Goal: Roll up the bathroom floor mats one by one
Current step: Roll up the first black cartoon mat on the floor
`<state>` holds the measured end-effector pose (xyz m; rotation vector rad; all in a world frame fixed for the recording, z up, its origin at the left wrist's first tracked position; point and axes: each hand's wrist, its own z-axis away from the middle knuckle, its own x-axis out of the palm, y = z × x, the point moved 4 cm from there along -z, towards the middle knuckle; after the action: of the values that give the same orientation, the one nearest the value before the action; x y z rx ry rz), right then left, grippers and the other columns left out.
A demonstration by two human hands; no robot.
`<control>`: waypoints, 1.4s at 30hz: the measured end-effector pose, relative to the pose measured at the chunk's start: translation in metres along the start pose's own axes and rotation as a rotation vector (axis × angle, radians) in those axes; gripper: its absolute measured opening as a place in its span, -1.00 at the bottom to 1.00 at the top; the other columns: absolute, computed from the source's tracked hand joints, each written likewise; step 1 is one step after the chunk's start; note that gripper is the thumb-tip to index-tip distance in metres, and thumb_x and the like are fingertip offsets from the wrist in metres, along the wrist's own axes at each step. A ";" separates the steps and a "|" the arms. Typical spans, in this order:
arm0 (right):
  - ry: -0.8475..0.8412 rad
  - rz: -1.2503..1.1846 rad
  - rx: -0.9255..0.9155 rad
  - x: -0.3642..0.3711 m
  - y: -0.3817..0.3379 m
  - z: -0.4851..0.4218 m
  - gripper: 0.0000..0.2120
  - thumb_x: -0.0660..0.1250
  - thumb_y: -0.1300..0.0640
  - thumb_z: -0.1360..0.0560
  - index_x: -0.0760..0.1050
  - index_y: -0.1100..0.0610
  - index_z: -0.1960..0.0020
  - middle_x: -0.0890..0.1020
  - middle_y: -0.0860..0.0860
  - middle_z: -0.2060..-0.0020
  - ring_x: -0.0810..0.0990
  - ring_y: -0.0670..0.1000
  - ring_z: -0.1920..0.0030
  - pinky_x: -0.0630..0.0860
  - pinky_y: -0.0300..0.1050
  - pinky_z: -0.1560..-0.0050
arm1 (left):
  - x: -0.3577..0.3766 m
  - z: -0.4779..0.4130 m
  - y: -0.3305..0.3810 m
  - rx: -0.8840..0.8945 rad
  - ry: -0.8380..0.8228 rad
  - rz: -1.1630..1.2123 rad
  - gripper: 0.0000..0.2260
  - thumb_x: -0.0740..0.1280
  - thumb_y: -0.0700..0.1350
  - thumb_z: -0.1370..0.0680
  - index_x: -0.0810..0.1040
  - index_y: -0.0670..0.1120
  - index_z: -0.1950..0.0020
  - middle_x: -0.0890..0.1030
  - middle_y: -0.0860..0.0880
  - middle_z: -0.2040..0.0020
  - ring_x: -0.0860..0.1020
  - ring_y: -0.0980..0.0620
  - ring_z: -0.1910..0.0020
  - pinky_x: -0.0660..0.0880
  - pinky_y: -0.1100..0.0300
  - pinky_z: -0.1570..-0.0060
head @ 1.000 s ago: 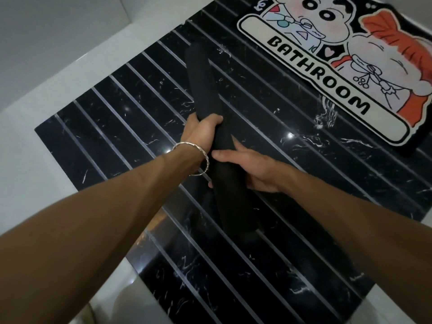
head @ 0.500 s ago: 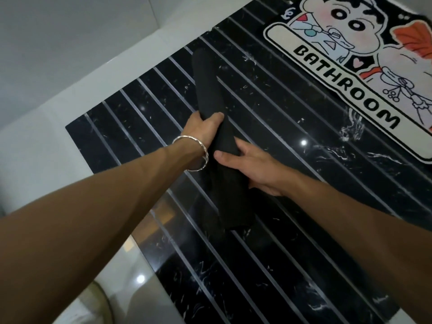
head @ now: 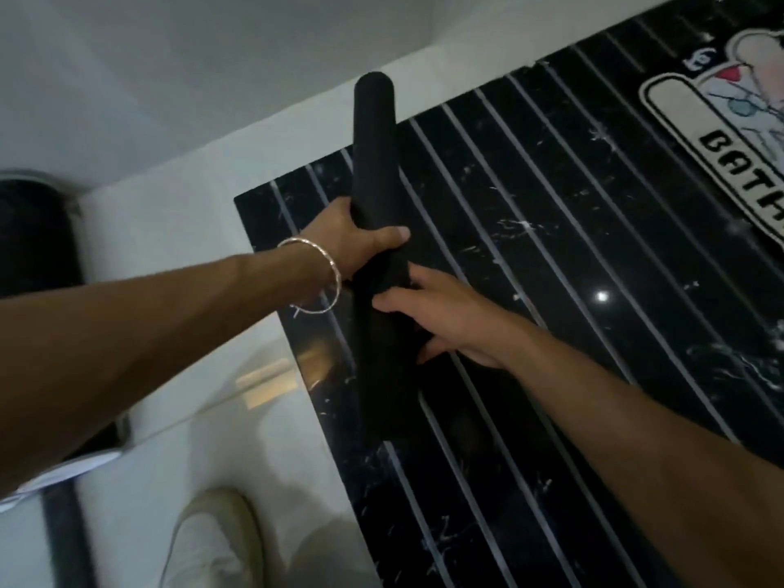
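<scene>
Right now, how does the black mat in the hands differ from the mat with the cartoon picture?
The black mat is rolled into a tight tube; the cartoon mat lies flat and unrolled. The black mat is held by the left hand and right hand; no hand touches the cartoon mat. The black mat is plain; the cartoon mat has a drawing and letters. Both are over the black striped floor.
</scene>
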<state>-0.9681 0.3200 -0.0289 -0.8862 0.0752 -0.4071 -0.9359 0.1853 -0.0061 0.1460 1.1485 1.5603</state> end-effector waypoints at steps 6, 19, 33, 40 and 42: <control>-0.019 0.119 -0.071 0.064 -0.012 -0.055 -0.71 0.38 0.10 -0.48 0.51 -0.01 -0.20 0.66 -0.03 -0.01 0.66 0.00 0.00 0.64 0.08 0.03 | -0.064 0.000 -0.071 -0.086 0.218 0.157 -0.48 0.51 0.03 -0.38 0.42 -0.07 -0.25 0.60 -0.01 -0.06 0.60 0.01 0.03 0.58 0.05 0.06; -0.166 0.201 0.006 0.186 -0.029 -0.131 -0.66 0.40 0.09 -0.48 0.48 0.00 -0.24 0.63 0.00 -0.01 0.64 0.04 -0.02 0.62 0.10 -0.02 | -0.173 0.002 -0.177 -0.250 0.379 0.176 -0.28 0.54 0.03 -0.35 0.29 -0.05 -0.40 0.56 0.00 -0.09 0.59 -0.02 -0.02 0.57 0.01 -0.08; -0.190 0.260 -0.013 0.265 -0.034 -0.181 -0.74 0.35 0.10 -0.52 0.50 -0.06 -0.20 0.62 -0.11 0.02 0.60 -0.10 0.04 0.58 -0.15 0.07 | -0.224 0.008 -0.229 -0.230 0.501 -0.103 -0.29 0.40 0.04 -0.48 0.13 -0.09 -0.52 0.47 -0.17 -0.29 0.47 -0.12 -0.24 0.44 0.07 -0.23; -0.145 0.217 -0.038 0.284 -0.026 -0.189 -0.83 0.39 0.15 -0.47 0.57 0.00 -0.05 0.69 -0.02 0.09 0.66 0.03 0.04 0.59 0.11 -0.08 | -0.224 0.013 -0.230 -0.292 0.461 -0.305 -0.31 0.25 0.02 -0.58 -0.08 -0.09 -0.56 0.23 -0.16 -0.45 0.37 -0.15 -0.32 0.36 -0.03 -0.26; -0.136 0.231 -0.025 0.286 -0.024 -0.191 -0.85 0.36 0.20 -0.47 0.58 0.03 -0.02 0.69 0.02 0.11 0.66 0.06 0.04 0.58 0.13 -0.09 | -0.222 0.011 -0.227 -0.318 0.429 -0.372 -0.33 0.23 -0.01 -0.60 -0.10 -0.12 -0.55 0.20 -0.18 -0.46 0.38 -0.19 -0.32 0.36 -0.04 -0.24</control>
<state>-0.7564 0.0586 -0.1027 -0.9159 0.0564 -0.1298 -0.6938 -0.0130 -0.0593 -0.6080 1.1513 1.4470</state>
